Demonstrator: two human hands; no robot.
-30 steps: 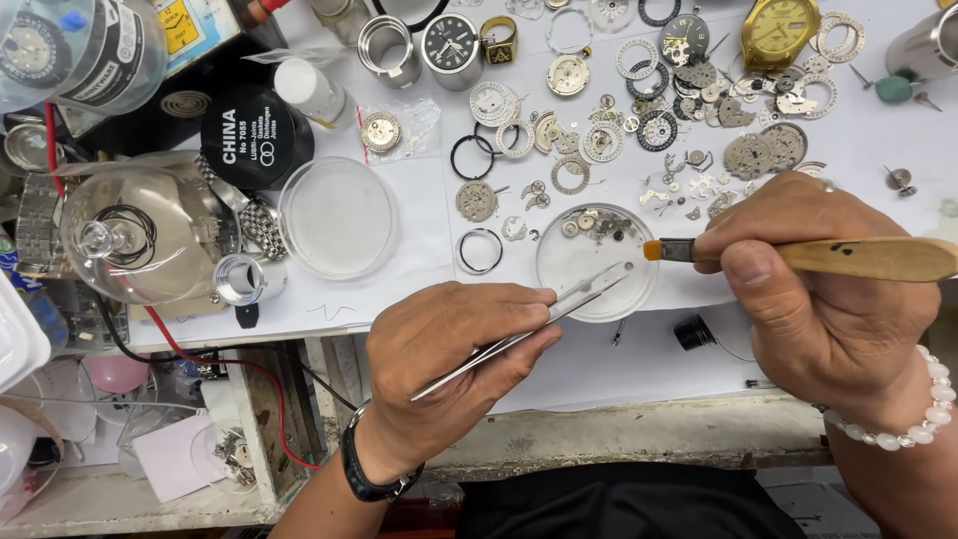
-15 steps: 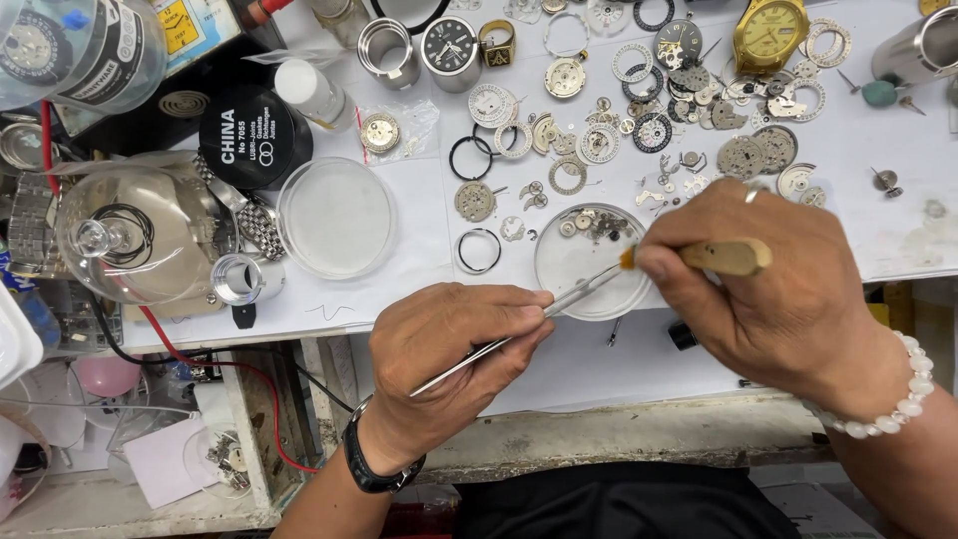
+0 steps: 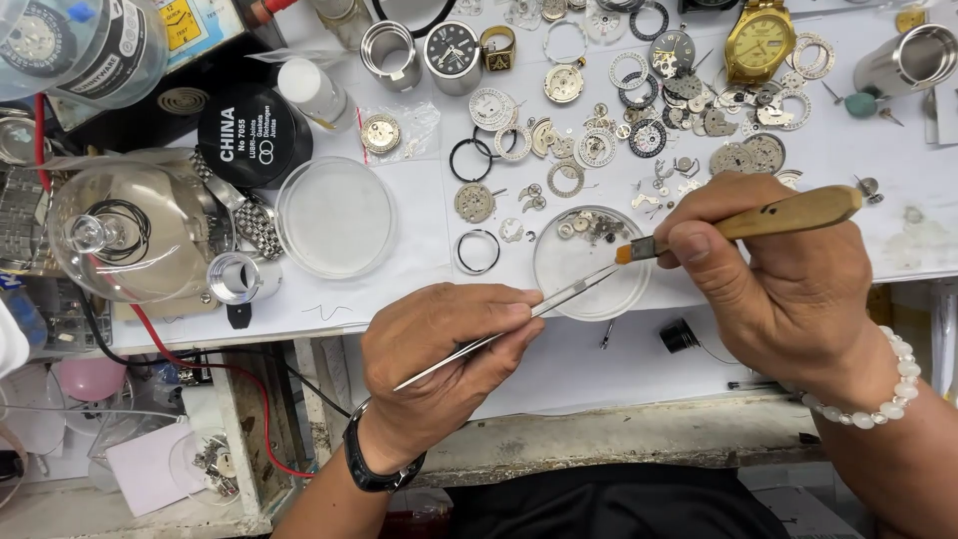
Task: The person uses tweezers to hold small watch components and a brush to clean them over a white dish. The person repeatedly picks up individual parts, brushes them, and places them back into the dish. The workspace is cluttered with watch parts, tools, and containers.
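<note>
1. The white worktop (image 3: 399, 289) ends in a front edge running just behind the knuckles of both hands; below it sits a lower shelf and a worn wooden ledge (image 3: 619, 439).
2. The far half of the worktop is crowded with watch parts (image 3: 639, 120): gears, rings, dials, a gold wristwatch (image 3: 760, 40). Open room is scarce there.
3. The barest stretch lies between the empty clear lid (image 3: 336, 217) on the left and the small clear dish (image 3: 591, 262), along the front edge.
4. To the far left a glass dome (image 3: 130, 235) and a black round tin (image 3: 252, 135) close that side off.
5. The left hand (image 3: 449, 364) is curled closed around metal tweezers (image 3: 509, 324), pinched between thumb and fingers, the tips reaching over the rim into the dish.
6. The right hand (image 3: 788, 289) is closed on a wooden-handled brush (image 3: 758, 218), thumb and forefinger gripping near the ferrule; the bristle end meets the tweezer tips above the dish.
7. The dish stands near the front edge, between the two hands, with a few tiny parts at its far side.
8. Whether the tweezers hold a part is too small to tell.
</note>
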